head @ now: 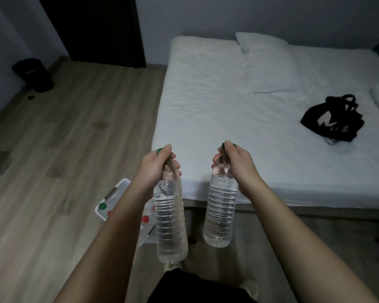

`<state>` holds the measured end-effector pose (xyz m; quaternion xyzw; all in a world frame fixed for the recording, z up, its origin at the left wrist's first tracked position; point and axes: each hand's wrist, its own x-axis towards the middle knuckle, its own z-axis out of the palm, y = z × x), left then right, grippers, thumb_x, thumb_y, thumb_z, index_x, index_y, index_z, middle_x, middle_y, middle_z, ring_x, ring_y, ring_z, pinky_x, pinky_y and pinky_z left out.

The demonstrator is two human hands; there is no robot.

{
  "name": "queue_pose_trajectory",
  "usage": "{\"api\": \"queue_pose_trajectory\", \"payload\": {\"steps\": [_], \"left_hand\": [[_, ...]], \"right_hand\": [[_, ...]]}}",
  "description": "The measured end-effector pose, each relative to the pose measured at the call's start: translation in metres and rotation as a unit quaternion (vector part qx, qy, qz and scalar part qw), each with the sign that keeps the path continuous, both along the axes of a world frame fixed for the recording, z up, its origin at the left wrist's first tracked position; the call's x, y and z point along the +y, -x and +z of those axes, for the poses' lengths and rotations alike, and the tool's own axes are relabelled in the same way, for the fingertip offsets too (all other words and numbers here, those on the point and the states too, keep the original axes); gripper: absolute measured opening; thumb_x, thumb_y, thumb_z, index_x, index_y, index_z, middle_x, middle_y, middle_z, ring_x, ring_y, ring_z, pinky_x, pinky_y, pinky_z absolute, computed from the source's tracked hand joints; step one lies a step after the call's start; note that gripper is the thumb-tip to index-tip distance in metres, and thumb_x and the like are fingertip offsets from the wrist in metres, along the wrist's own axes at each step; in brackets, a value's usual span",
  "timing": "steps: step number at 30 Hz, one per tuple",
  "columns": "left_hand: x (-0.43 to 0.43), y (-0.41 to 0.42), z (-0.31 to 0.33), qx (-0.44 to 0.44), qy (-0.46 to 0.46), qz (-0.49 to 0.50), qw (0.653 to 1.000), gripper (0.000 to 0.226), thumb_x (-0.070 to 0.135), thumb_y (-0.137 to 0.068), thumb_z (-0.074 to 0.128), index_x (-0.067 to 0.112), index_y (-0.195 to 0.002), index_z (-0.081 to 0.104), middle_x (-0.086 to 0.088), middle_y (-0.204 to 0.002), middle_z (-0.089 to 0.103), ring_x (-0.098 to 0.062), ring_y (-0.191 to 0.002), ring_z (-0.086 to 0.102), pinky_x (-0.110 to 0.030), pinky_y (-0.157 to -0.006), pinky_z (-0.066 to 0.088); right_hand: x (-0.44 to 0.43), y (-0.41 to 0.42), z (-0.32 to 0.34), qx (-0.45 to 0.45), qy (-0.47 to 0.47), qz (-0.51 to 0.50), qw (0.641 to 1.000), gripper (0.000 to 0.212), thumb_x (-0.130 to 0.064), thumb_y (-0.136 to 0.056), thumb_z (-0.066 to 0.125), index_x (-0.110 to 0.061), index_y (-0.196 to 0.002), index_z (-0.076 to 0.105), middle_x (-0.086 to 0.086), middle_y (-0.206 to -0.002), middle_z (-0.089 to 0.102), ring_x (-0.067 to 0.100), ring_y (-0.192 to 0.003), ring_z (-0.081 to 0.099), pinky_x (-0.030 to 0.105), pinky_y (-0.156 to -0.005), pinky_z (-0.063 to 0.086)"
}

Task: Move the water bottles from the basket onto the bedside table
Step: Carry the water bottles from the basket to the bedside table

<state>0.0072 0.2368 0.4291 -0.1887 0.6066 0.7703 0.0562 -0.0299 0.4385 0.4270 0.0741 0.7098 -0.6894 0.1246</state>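
Gripping two full water bottles by their necks, the left hand (154, 169) and right hand (234, 162) dangle them beside the bed (206, 110); ribbed, thin plastic looks heavy, crushable, likely slippery.

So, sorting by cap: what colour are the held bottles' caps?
Green, on both bottles; head view.

**A dim bedroom around us**

We stand on a pale wood-plank floor (70, 132) in low light. To our right lies a bed (206, 110) with a white sheet and a pillow (269, 64); a black bag (335, 119) rests on it. Far left, a black bin (34, 74) sits by the grey wall (206, 14), near a dark door (96, 27).
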Motion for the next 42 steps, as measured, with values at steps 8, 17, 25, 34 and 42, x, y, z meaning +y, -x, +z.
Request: {"api": "queue_pose_trajectory", "payload": {"steps": [8,17,25,34,42], "left_hand": [[0.136,0.003,-0.002,-0.006,0.011,-0.064,0.998,0.027,0.030,-0.096,0.047,0.007,-0.083,0.051,-0.009,-0.064,0.063,-0.027,-0.057,0.061,-0.030,-0.056,0.046],[0.295,-0.008,0.010,0.017,0.030,-0.117,0.993,0.029,0.032,-0.097,0.045,0.008,-0.082,0.050,-0.009,-0.066,0.068,-0.028,-0.061,0.064,-0.030,-0.059,0.050],[0.401,0.006,0.011,0.013,0.044,-0.211,0.976,0.030,0.032,-0.097,0.045,0.006,-0.085,0.051,-0.013,-0.067,0.064,-0.031,-0.066,0.061,-0.035,-0.061,0.047],[0.530,0.062,-0.002,0.010,0.038,-0.287,0.957,0.029,0.029,-0.097,0.045,0.004,-0.085,0.051,-0.015,-0.066,0.063,-0.030,-0.061,0.061,-0.031,-0.053,0.051],[0.673,0.151,-0.002,0.013,0.047,-0.377,0.925,0.029,0.030,-0.097,0.046,0.003,-0.089,0.051,-0.012,-0.063,0.065,-0.030,-0.059,0.062,-0.032,-0.057,0.050]], "right_hand": [[0.165,-0.033,0.000,-0.008,0.009,-0.098,0.995,0.031,-0.032,-0.100,0.042,-0.009,-0.085,0.055,0.007,-0.071,0.067,0.026,-0.067,0.065,0.034,-0.068,0.050],[0.340,-0.078,-0.004,-0.006,0.085,-0.194,0.977,0.031,-0.033,-0.100,0.042,-0.008,-0.088,0.055,0.009,-0.071,0.066,0.031,-0.069,0.065,0.043,-0.075,0.052],[0.431,-0.108,0.000,0.013,0.101,-0.276,0.956,0.033,-0.034,-0.100,0.043,-0.007,-0.089,0.058,0.009,-0.071,0.067,0.026,-0.069,0.065,0.048,-0.082,0.051],[0.542,-0.087,-0.014,0.005,0.044,-0.349,0.936,0.034,-0.030,-0.100,0.039,-0.009,-0.082,0.059,0.011,-0.069,0.068,0.025,-0.065,0.065,0.037,-0.070,0.052],[0.667,-0.032,-0.018,0.004,0.086,-0.444,0.892,0.037,-0.030,-0.100,0.043,-0.005,-0.078,0.059,0.010,-0.063,0.066,0.022,-0.056,0.065,0.034,-0.064,0.054]]}}
